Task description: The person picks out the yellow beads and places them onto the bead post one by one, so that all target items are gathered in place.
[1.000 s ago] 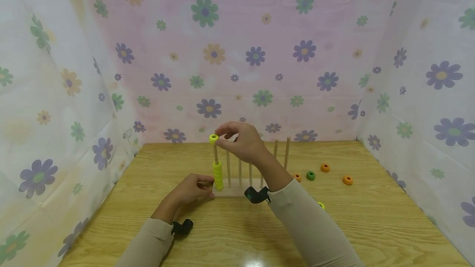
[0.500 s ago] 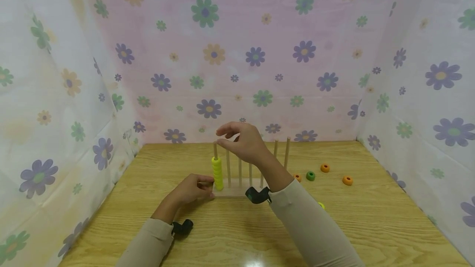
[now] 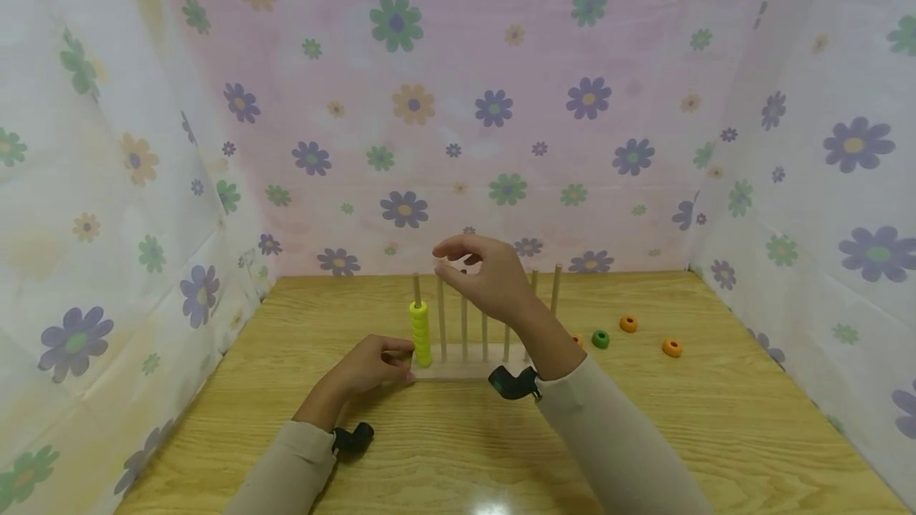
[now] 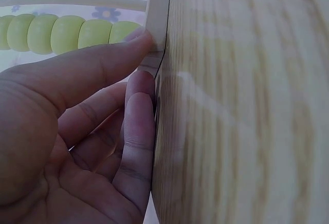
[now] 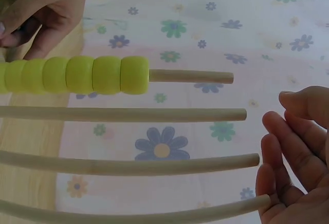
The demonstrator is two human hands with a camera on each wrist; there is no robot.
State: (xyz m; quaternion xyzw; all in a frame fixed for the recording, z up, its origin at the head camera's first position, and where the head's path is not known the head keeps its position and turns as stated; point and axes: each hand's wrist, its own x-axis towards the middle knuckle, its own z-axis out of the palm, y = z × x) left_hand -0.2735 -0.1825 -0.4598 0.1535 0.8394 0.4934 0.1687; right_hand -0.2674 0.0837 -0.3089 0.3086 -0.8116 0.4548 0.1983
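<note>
A wooden peg stand (image 3: 458,372) with several upright pegs is on the table. Yellow beads (image 3: 421,336) are stacked on its leftmost peg (image 3: 417,290), whose upper end sticks out bare. My left hand (image 3: 368,364) pinches the left end of the stand's base. The left wrist view shows its thumb (image 4: 103,64) on the base beside the beads (image 4: 67,34). Above the pegs, my right hand (image 3: 487,272) holds nothing, its thumb and fingers parted. In the right wrist view its fingers (image 5: 280,165) are near the peg tips, beyond the yellow stack (image 5: 105,75).
To the right of the stand lie a green bead (image 3: 600,338) and several orange beads (image 3: 628,324), one partly hidden by the right wrist. Flowered cloth (image 3: 458,102) hangs behind the wood-grain table (image 3: 429,451) and along both sides.
The yellow bead at the first peg's tip has dropped onto the stack. My right hand has let go and moved right. The left hand stays put. A yellow bead at right is now hidden.
</note>
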